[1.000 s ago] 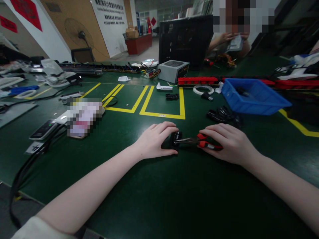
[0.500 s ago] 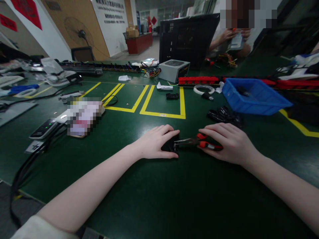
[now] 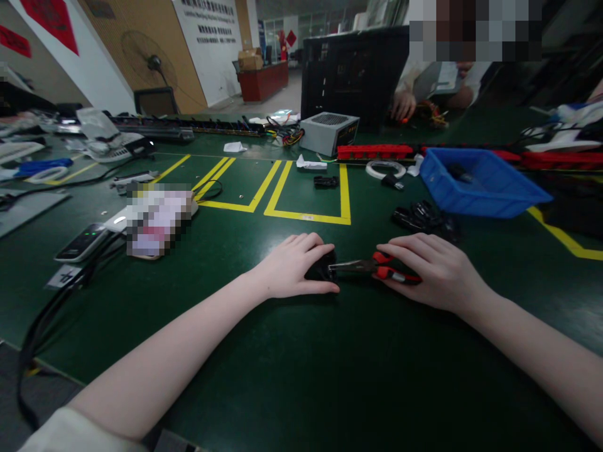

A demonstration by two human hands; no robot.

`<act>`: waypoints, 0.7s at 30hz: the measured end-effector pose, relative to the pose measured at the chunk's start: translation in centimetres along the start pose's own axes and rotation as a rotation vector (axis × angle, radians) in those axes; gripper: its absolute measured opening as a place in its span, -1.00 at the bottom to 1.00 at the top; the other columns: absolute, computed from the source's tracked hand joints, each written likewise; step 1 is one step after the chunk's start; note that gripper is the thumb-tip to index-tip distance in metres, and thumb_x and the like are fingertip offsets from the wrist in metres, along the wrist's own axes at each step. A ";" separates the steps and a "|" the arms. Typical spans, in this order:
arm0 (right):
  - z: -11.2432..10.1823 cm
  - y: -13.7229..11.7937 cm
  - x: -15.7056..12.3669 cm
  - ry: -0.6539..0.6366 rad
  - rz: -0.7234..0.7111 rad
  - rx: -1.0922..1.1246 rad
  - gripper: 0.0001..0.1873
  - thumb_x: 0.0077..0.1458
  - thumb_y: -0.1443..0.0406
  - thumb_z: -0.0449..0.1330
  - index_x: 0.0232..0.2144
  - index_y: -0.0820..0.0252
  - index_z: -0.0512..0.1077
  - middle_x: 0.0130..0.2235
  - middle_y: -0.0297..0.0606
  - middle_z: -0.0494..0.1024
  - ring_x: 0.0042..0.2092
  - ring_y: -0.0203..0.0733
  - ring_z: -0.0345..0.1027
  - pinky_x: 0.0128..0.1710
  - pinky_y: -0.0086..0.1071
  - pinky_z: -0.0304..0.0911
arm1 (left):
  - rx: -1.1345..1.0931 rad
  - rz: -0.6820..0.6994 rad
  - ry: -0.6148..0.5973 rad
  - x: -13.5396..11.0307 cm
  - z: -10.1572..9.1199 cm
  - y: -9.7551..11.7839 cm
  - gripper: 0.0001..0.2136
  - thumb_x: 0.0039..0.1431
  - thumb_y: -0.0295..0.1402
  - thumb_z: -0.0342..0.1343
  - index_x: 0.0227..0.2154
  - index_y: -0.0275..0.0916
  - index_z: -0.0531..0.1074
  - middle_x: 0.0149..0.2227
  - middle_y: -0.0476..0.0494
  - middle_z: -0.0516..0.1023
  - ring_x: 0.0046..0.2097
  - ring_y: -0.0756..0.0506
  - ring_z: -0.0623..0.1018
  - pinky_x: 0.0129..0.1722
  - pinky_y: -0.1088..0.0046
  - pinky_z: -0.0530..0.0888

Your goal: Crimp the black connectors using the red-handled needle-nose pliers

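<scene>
My left hand [image 3: 301, 267] is closed on a small black part [image 3: 321, 269] on the green table, thumb on the near side and fingers on the far side. What kind of part it is I cannot make out, since the hand covers much of it. In my right hand [image 3: 433, 270] are needle-nose pliers [image 3: 360, 267] with red and black handles. Their tips point left and reach the right end of the black part. Between the jaws I cannot make out any detail.
A bundle of black cables [image 3: 424, 218] lies beyond my right hand, by a blue bin [image 3: 485, 185]. Farther back are a small black piece [image 3: 326, 182], a white cable coil [image 3: 385, 169] and a grey power supply [image 3: 328, 133]. A phone [image 3: 160, 223] lies left. Across the table, a person handles something.
My left thumb and fingers have shifted slightly on the black part. The pliers stay nearly in place. Across the table, the other person's hand has lowered to the tabletop.
</scene>
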State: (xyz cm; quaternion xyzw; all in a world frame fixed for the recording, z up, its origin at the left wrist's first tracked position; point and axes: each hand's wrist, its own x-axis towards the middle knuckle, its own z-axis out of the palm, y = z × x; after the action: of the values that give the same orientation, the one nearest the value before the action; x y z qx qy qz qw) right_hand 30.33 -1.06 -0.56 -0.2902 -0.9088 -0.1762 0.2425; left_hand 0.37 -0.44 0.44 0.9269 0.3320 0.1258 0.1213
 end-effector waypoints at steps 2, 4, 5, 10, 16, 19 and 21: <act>0.0 0.0 0.0 -0.009 0.012 0.007 -0.60 0.08 0.25 0.25 0.00 0.18 0.41 -0.15 -0.10 0.56 -0.19 -0.07 0.45 -0.23 -0.21 0.40 | -0.017 -0.014 -0.009 0.0 0.0 -0.1 -0.29 0.21 0.17 -0.02 0.22 -0.28 0.25 0.07 -0.28 0.38 0.00 -0.23 0.44 -0.05 0.21 0.42; 0.0 0.0 0.0 -0.010 0.018 0.003 -0.60 0.08 0.24 0.25 -0.01 0.18 0.41 -0.15 -0.09 0.56 -0.19 -0.07 0.45 -0.23 -0.21 0.40 | -0.023 -0.008 -0.008 0.0 0.0 -0.1 -0.30 0.21 0.17 -0.02 0.22 -0.28 0.25 0.06 -0.28 0.39 0.00 -0.23 0.44 -0.05 0.20 0.42; 0.0 0.0 0.0 -0.009 0.018 -0.003 -0.60 0.08 0.24 0.25 -0.01 0.18 0.41 -0.15 -0.09 0.56 -0.18 -0.06 0.45 -0.23 -0.20 0.39 | -0.022 -0.002 -0.005 0.0 0.0 -0.2 -0.30 0.22 0.16 -0.02 0.21 -0.29 0.26 0.06 -0.28 0.39 0.00 -0.23 0.44 -0.04 0.20 0.41; 0.0 -0.1 0.1 -0.003 0.010 -0.036 -0.58 0.09 0.23 0.26 0.01 0.19 0.38 -0.13 -0.06 0.55 -0.15 -0.01 0.46 -0.24 -0.17 0.39 | -0.018 0.020 -0.005 0.0 0.1 -0.4 -0.32 0.25 0.14 -0.05 0.23 -0.30 0.24 0.09 -0.29 0.38 0.04 -0.24 0.42 0.02 0.19 0.39; 0.1 0.1 -0.1 -0.002 0.008 -0.014 -0.60 0.09 0.25 0.26 -0.01 0.18 0.39 -0.14 -0.07 0.53 -0.18 -0.01 0.45 -0.27 -0.15 0.39 | -0.005 0.010 -0.008 0.0 0.1 -0.4 -0.32 0.26 0.13 -0.04 0.24 -0.31 0.23 0.12 -0.30 0.36 0.06 -0.23 0.42 0.02 0.20 0.40; 0.2 0.2 -0.1 0.002 0.013 -0.002 -0.60 0.08 0.26 0.26 -0.01 0.18 0.40 -0.14 -0.07 0.53 -0.18 0.00 0.45 -0.27 -0.15 0.40 | -0.009 0.007 -0.005 0.0 0.1 -0.3 -0.32 0.26 0.13 -0.03 0.23 -0.32 0.24 0.12 -0.31 0.36 0.05 -0.24 0.42 0.02 0.20 0.40; 0.1 0.2 -0.1 -0.003 0.017 -0.001 -0.60 0.09 0.26 0.24 0.00 0.15 0.39 -0.14 -0.09 0.53 -0.17 0.00 0.45 -0.26 -0.14 0.41 | -0.020 0.000 -0.010 0.0 0.0 -0.3 -0.32 0.26 0.12 -0.03 0.22 -0.33 0.25 0.11 -0.31 0.36 0.05 -0.24 0.42 0.02 0.21 0.40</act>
State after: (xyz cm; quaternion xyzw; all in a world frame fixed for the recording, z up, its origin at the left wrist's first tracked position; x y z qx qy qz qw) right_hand 30.48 -0.89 -0.69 -0.2982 -0.9066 -0.1743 0.2425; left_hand 0.22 -0.24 0.41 0.9264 0.3300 0.1243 0.1322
